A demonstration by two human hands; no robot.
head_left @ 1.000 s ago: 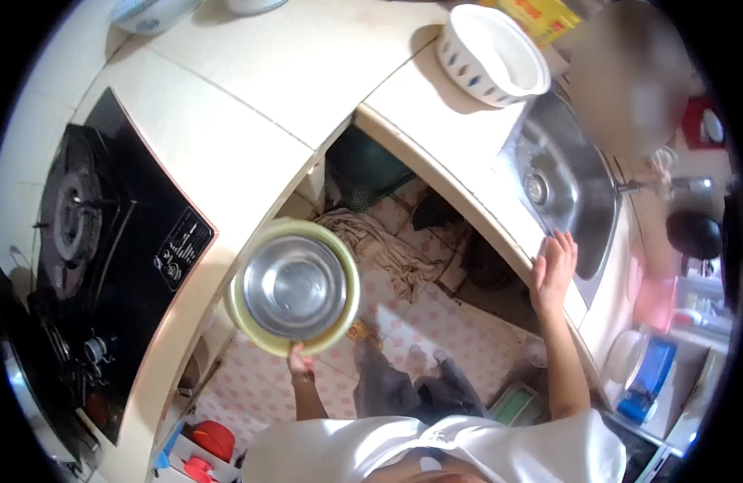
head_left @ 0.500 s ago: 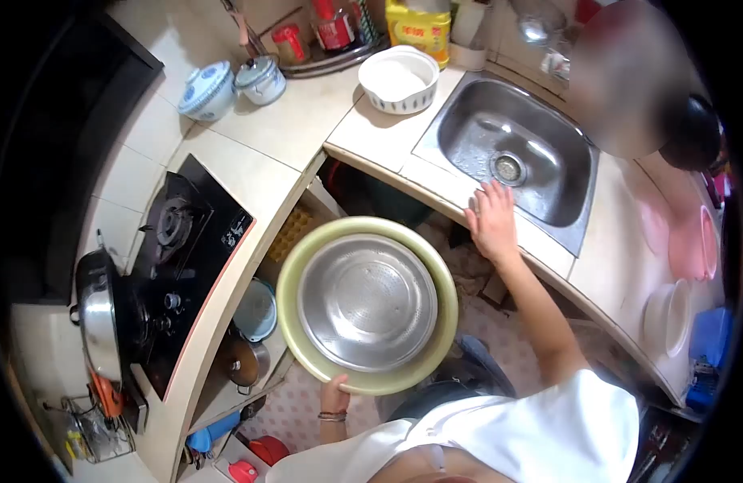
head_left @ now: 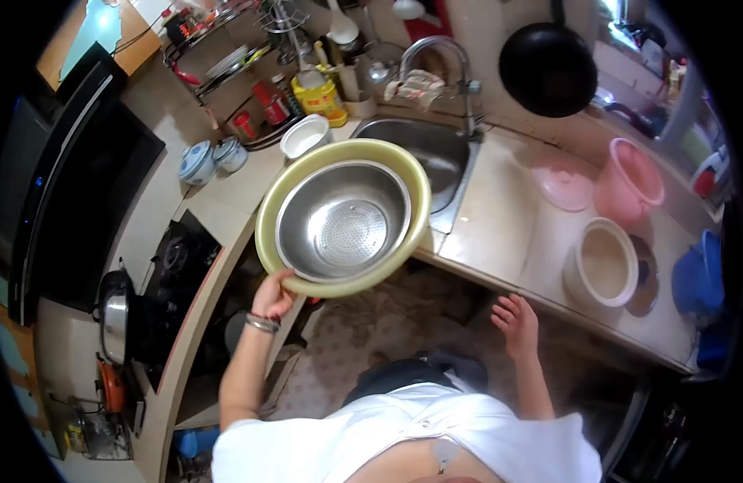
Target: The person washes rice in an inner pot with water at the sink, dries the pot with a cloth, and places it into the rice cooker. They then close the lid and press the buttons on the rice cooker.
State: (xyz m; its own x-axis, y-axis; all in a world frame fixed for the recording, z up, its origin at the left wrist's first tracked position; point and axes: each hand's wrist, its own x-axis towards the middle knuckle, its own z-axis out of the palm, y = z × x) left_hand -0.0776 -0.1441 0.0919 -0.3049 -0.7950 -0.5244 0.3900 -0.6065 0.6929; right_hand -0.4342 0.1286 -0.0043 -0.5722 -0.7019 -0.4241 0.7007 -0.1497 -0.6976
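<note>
My left hand (head_left: 272, 296) grips the near-left rim of a yellow-green plastic basin (head_left: 267, 221). Inside the basin rests a stainless steel colander (head_left: 347, 229), with small holes across its bottom. Both are held up at the counter, overlapping the near-left part of the steel sink (head_left: 466, 173) from this viewpoint. Whether the basin touches the counter edge is hidden. Off to the right, my right hand (head_left: 516, 324) hangs in the air by the counter's front edge, fingers apart and nothing in it.
A white bowl (head_left: 305, 137) stands behind the basin. At the sink's back is a faucet (head_left: 470, 105). On the right counter are a white tub (head_left: 601, 262), a pink bucket (head_left: 629, 181) and a blue container (head_left: 697, 274). A gas stove (head_left: 182, 258) lies left.
The basin with the colander has come up and forward towards the sink, still in my left hand. My right hand has left the sink's front edge and drawn back. The view has tilted up.
</note>
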